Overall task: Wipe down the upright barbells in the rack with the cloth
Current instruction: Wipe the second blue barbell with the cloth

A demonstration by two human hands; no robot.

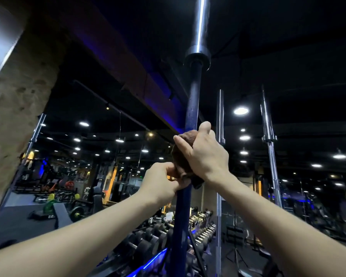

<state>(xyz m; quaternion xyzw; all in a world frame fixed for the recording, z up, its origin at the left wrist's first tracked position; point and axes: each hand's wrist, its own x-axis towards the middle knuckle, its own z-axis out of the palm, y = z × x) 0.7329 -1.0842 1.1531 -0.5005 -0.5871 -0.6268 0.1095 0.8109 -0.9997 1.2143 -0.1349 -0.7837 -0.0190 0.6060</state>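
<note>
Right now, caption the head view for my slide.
Both hands wrap a brown cloth around an upright blue barbell.

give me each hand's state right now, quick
Left hand: closed, gripping the dark barbell shaft just below the cloth.
Right hand: closed around the brown cloth, pressing it against the same shaft.

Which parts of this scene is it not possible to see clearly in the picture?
- Head view: the near barbell runs past the top and bottom edges, so both ends and the rack are cut off.
- The bar under the cloth is hidden by the cloth and the right hand.
- The left hand hides its own fingertips.
- The far dumbbells are too dark to read.
</note>
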